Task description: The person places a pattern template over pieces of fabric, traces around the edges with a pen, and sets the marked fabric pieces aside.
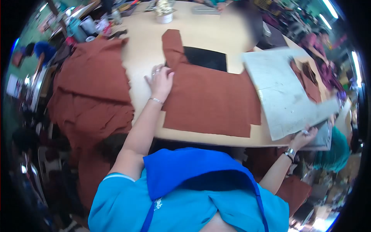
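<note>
The left hand (160, 82) rests, fingers spread, at the left edge of the flat rust-brown cloth (212, 102) on the pale counter (216, 25). The cloth looks soft and light. The right hand (303, 138) grips the big grey flat board (274, 91), stiff-looking, best held by its edges.

Table: big pale wood-look top (216, 26), rounded at the far corners, stretching left of the grip (304, 137) and well past it
Lights: bright white tubes (329, 8), way beyond the grip and slanting off above it
Green patch (28, 35): far left of the grip, floor or wall, honestly hard to tell
Post (57, 16): brown upright, also far left and beyond the grip
Edges: cluttered, pretty blurry
</note>
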Motion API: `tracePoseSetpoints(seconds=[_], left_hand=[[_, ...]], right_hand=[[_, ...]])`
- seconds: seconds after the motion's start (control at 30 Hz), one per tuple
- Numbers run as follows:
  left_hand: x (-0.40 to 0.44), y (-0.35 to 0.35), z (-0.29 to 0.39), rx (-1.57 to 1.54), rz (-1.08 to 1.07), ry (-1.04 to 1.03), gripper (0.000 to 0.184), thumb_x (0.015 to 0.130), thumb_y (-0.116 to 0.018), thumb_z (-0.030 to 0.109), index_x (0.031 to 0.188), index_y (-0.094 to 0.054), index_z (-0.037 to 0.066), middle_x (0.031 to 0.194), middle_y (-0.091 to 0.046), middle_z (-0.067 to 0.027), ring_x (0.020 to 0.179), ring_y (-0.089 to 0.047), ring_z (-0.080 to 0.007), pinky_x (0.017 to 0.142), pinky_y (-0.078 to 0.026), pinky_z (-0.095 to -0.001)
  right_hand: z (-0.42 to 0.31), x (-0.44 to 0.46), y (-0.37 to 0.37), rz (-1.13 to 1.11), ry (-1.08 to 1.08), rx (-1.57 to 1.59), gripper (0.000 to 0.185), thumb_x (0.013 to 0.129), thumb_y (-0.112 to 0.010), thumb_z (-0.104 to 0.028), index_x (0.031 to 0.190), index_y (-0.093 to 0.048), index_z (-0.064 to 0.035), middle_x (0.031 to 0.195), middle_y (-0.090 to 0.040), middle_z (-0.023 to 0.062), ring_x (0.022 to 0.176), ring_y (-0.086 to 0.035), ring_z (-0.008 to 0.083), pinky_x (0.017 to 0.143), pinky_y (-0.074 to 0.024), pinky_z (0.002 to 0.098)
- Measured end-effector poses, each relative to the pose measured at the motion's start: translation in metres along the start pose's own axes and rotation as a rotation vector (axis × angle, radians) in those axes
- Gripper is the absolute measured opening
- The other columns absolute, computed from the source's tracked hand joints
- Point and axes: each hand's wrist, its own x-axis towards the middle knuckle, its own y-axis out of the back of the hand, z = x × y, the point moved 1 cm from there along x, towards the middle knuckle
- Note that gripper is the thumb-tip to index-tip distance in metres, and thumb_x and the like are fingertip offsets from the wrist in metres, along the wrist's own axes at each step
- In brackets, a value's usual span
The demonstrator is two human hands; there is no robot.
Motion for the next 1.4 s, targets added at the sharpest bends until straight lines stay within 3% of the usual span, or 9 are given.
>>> tracePoseSetpoints(seconds=[0.07,0.13,0.27,0.37,0.5,0.97,1.07,1.17,1.4], left_hand=[[0.004,0.006,0.0,-0.166,0.012,0.053,0.028,0.094,-0.058,0.032,0.118,-0.058,0.017,0.118,-0.062,-0.0142,0.119,-0.053,-0.0327,0.104,-0.031,-0.062],[0.008,0.006,-0.009,-0.712,0.091,0.071,0.027,0.096,-0.056,0.028,0.117,-0.056,0.01,0.109,-0.063,-0.0211,0.109,-0.057,-0.0375,0.099,-0.04,-0.0479],[0.004,0.098,-0.055,-1.167,0.503,0.127,0.027,0.097,-0.056,0.023,0.108,-0.058,-0.002,0.1,-0.062,-0.0071,0.097,-0.055,-0.0181,0.093,-0.042,-0.0335],[-0.035,0.211,-0.138,-0.718,0.703,0.294,0.023,0.094,-0.058,0.025,0.1,-0.066,0.004,0.098,-0.063,-0.0041,0.097,-0.055,-0.0131,0.094,-0.043,-0.0297],[-0.149,0.32,-0.294,-1.355,0.765,0.406,0.028,0.099,-0.05,0.021,0.117,-0.061,0.004,0.116,-0.065,-0.0091,0.111,-0.061,-0.0217,0.094,-0.05,-0.0346],[-0.664,0.257,-0.406,-0.503,1.434,1.313,0.05,0.095,-0.054,0.032,0.131,-0.05,-0.002,0.127,-0.056,-0.0141,0.113,-0.057,-0.0296,0.096,-0.047,-0.0442],[-0.719,0.261,-0.428,-0.344,1.396,1.723,0.055,0.091,-0.056,0.039,0.132,-0.052,0.002,0.127,-0.057,-0.0183,0.116,-0.057,-0.0328,0.098,-0.045,-0.0463],[-0.63,0.28,-0.368,0.599,0.826,1.926,0.056,0.093,-0.055,0.041,0.136,-0.047,0.006,0.141,-0.041,-0.0201,0.127,-0.047,-0.0369,0.105,-0.037,-0.0555],[-0.416,0.205,-0.323,0.635,0.289,1.259,0.109,0.07,-0.059,0.08,0.152,-0.027,0.016,0.16,-0.01,-0.0193,0.148,-0.012,-0.0346,0.11,-0.013,-0.0702]], right_hand=[[-0.029,-0.006,-0.003,-0.018,0.186,-0.259,0.051,0.095,-0.062,-0.012,0.135,-0.039,0.0082,0.134,-0.049,0.0232,0.12,-0.053,0.0314,0.103,-0.0437,0.0423],[-0.011,-0.005,-0.021,-0.184,-0.211,0.667,0.043,0.095,-0.052,0.002,0.136,-0.039,0.0067,0.136,-0.047,0.0202,0.128,-0.046,0.029,0.108,-0.0417,0.0374],[-0.057,-0.068,-0.09,-0.713,-0.174,0.429,0.039,0.095,-0.059,-0.003,0.131,-0.048,0.0036,0.13,-0.054,0.0153,0.123,-0.051,0.0227,0.104,-0.0435,0.0333],[-0.101,-0.119,-0.12,-0.993,-0.038,0.361,0.027,0.095,-0.061,-0.007,0.121,-0.06,0.0019,0.118,-0.064,0.0122,0.111,-0.059,0.0183,0.099,-0.0443,0.031],[-0.131,-0.153,-0.13,-1.178,-0.142,0.302,0.027,0.096,-0.061,-0.012,0.119,-0.061,0.0022,0.117,-0.065,0.0126,0.108,-0.06,0.0177,0.097,-0.0452,0.0296],[-0.102,-0.16,-0.137,-1.217,-0.13,0.372,0.024,0.097,-0.059,-0.008,0.119,-0.061,0.0034,0.11,-0.067,0.0127,0.101,-0.063,0.016,0.09,-0.0501,0.0271],[-0.099,-0.161,-0.139,-1.219,-0.146,0.368,0.025,0.097,-0.059,-0.008,0.119,-0.061,0.0037,0.11,-0.067,0.0126,0.1,-0.063,0.0158,0.09,-0.0499,0.0268],[-0.098,-0.161,-0.14,-1.227,-0.152,0.363,0.025,0.097,-0.059,-0.008,0.119,-0.061,0.0041,0.109,-0.067,0.0124,0.1,-0.063,0.0154,0.09,-0.0499,0.0264],[-0.1,-0.164,-0.14,-1.199,-0.152,0.395,0.023,0.097,-0.06,-0.008,0.116,-0.062,0.0036,0.106,-0.067,0.0101,0.097,-0.063,0.0136,0.085,-0.0509,0.0255]])
